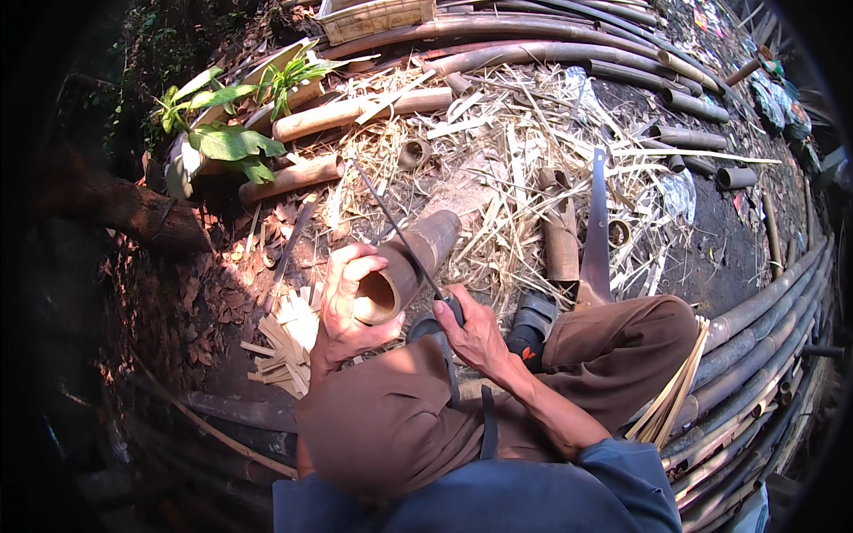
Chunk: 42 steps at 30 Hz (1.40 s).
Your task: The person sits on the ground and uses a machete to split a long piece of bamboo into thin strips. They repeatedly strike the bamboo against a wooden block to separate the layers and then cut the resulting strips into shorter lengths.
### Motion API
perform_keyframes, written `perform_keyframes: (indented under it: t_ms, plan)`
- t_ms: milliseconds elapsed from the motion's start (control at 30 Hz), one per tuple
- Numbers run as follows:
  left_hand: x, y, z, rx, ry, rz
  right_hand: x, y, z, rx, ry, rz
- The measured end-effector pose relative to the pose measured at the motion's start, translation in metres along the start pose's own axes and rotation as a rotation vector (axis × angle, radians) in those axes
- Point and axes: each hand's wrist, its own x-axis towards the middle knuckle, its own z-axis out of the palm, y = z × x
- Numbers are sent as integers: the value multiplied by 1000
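Note:
A short, thick bamboo tube (433,242) lies tilted in front of me, its hollow end facing my body. My left hand (338,306) is wrapped around the left side of that near end. In my right hand (478,330) is the dark handle of a long, narrow-bladed knife (397,228). The blade points up and to the left, crossing over the tube; whether its edge touches the bamboo I cannot tell. Below my left hand, a pile of split bamboo strips (286,354) rests on the ground beside my knee.
A handsaw (595,235) stands blade up near my right foot, beside another bamboo piece (561,244). Shavings (524,169) cover the ground ahead. Long bamboo poles (755,324) lie along the right and far sides. A leafy plant (227,142) and a yellowish crate (378,18) are at the far left.

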Motion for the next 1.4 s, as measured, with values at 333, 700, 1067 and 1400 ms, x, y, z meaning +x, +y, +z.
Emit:
perform_keyframes:
  t_ms: [333, 700, 1067, 1400]
  plan:
    - [4, -1, -15, 30, -245, 84, 13, 27, -28, -178, -86, 136]
    - [-10, -27, 7, -26, 393, -304, 15, -24, 3, -19, -108, 62]
    - [-34, -22, 14, -50, 195, -54, 0, 10, -3, -143, -79, -44]
    - [-30, -17, 15, 9, 107, 157, 33, 17, -46, -336, -206, 135]
